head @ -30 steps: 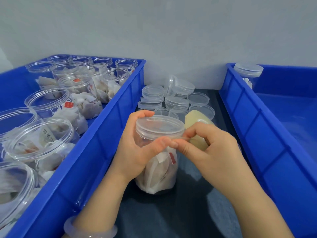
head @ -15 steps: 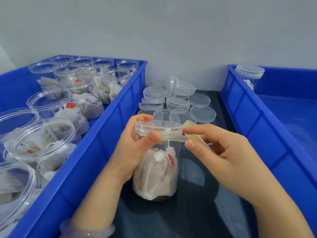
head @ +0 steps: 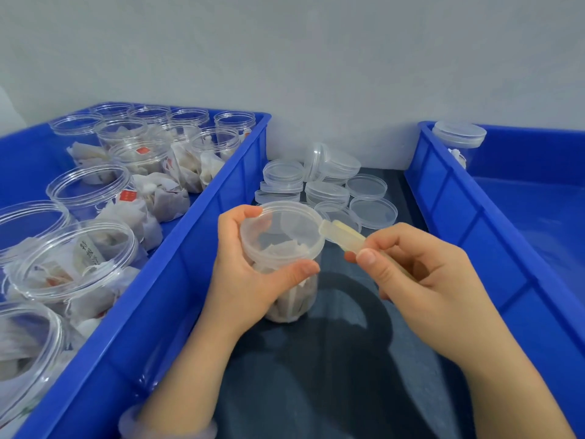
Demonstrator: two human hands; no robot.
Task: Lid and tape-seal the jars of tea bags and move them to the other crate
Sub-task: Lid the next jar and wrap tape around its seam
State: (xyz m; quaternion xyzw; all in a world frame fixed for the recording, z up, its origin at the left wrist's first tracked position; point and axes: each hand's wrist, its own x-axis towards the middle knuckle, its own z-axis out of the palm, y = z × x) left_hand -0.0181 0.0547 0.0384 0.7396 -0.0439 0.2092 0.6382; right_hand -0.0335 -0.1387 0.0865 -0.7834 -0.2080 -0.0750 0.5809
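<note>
A clear jar (head: 294,299) of tea bags is held above the dark mat (head: 332,375), in the gap between the two blue crates. It is gripped by the left hand (head: 243,274), whose fingers are curled round its far side and whose thumb is pressed against its near side just under the rim. Its lid (head: 281,229) is seated on top. To the right of the jar, a yellowish strip of tape (head: 343,237) is stretched from the lid's edge to the right hand (head: 421,274), where it is pinched between thumb and forefinger; the other fingers are curled in, and what lies within them cannot be made out.

Directly behind the jar, a cluster of loose lids (head: 316,188) is stacked and scattered on the mat, partly hidden by the jar's top. To the left of the jar, close beside the left wrist, the wall of the left crate (head: 158,312) is seen; it is packed with open jars (head: 88,191) and loose tea bags. To the right of the jar, beyond the right hand, the right crate (head: 459,223) is found, with one lidded jar (head: 459,134) in its far corner. A pale bracelet (head: 167,423) is worn on the left wrist, below the jar.
</note>
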